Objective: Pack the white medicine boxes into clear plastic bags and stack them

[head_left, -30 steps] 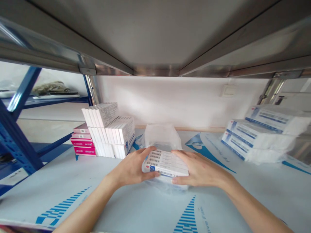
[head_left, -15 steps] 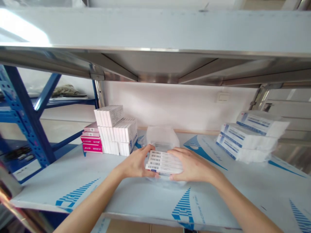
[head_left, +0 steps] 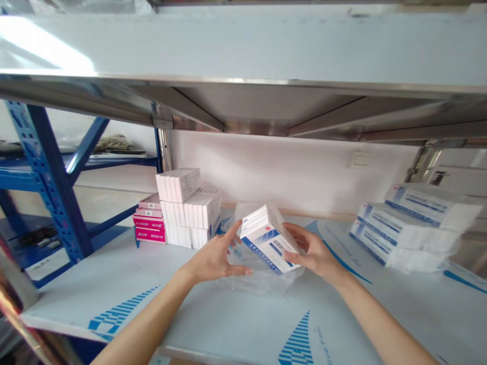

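Head view, and here's the change: the box stack (head_left: 269,239) that lay flat a moment ago has swung up and now stands tilted on one edge, its blue-striped face turned out. It sits right over the clear bag (head_left: 262,284), though I can't tell whether its lower edge is touching. The right grip (head_left: 314,252) has hold of it, fingers curled over the far edge and thumb pressed on the face. The left grip (head_left: 215,258) is spread wide, fingers open just beside the near edge, with no firm hold that I can make out. All this is happening on the shelf (head_left: 114,274), printed in blue. Behind on the left stand white cartons (head_left: 189,213) beside pink boxes (head_left: 149,221), and bagged white packs (head_left: 403,230) are piled over to the right.
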`<state>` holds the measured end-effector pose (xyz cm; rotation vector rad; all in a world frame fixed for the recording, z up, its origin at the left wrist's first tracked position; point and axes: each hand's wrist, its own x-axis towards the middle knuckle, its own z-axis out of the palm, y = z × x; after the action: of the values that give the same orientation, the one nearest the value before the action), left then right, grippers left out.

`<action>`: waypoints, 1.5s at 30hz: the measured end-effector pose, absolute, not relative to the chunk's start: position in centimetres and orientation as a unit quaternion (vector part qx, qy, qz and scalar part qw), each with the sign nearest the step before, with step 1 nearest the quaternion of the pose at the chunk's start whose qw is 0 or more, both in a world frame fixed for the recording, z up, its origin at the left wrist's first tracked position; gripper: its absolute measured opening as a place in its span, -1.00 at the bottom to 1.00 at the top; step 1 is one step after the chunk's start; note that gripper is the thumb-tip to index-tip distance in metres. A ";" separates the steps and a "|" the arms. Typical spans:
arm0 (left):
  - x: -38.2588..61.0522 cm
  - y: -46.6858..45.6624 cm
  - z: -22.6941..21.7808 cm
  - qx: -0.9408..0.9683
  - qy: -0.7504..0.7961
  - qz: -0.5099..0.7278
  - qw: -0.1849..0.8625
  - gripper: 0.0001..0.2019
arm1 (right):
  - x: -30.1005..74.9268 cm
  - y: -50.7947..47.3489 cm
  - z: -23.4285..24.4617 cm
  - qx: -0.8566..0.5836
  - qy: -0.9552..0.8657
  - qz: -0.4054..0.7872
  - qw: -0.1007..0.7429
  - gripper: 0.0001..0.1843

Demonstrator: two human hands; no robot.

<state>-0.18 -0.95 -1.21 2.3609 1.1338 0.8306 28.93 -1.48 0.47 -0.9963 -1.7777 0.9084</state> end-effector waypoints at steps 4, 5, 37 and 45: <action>-0.4 -0.6 -1.4 0.826 0.425 0.322 0.182 0.10 | 29.1 -1.2 1.1 -0.354 -0.658 0.435 0.502 -0.24; -0.3 -0.7 -1.3 0.825 0.432 0.319 0.176 0.04 | 29.3 -1.2 1.7 -0.354 -0.648 0.446 0.506 -0.27; -11.2 2.9 5.4 0.618 0.518 0.579 -0.120 -0.62 | 2.6 8.6 16.1 -0.565 -0.793 0.064 0.218 -0.47; -10.4 3.0 4.5 0.612 0.514 0.563 -0.211 -0.54 | 8.8 6.4 13.8 -0.484 -0.773 0.263 0.314 -0.35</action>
<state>-10.43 3.05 4.53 2.2330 1.8737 2.0542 8.85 6.44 13.79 -1.2767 -2.0383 0.6924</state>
